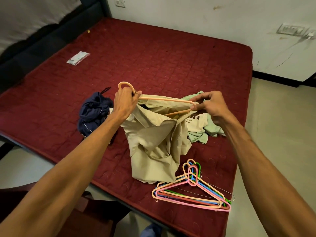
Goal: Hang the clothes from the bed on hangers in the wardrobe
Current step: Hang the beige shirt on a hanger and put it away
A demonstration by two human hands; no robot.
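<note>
Hands meet over one beige shirt point(153, 142), which hangs bunched from a single peach hanger point(164, 98), its lower folds resting on the maroon mattress point(153, 57). At the shirt's upper left corner, the left hand point(125, 101) curls its fingers round the hanger's neck just under the hook, which sticks up above the knuckles. At the shirt's upper right corner, the right hand point(207, 106) pinches the hanger's far end between thumb and forefinger, the other fingers loosely bent. The hanger's top bar runs level above the open collar, and its lower bar dips into the cloth.

Two more heaps of clothing lie beside the shirt. Just left of it sits one crumpled navy garment point(93, 113) with a thin white stripe. Just right of it, partly behind the right hand, lies one pale green garment point(212, 127) with a cream printed piece point(195, 122); whether that piece is a separate garment cannot be told.

Touching the shirt's lower right hem is one stack of spare hangers point(193, 194): peach, pink, blue, green and red plastic, plus one thin wire one. At least six show, but the overlap hides the exact count.

Well beyond the shirt to its upper left lies one clear packet point(77, 57). Two switch plates are on the wall behind the shirt, one far right point(289, 29), one top centre point(120, 2).
</note>
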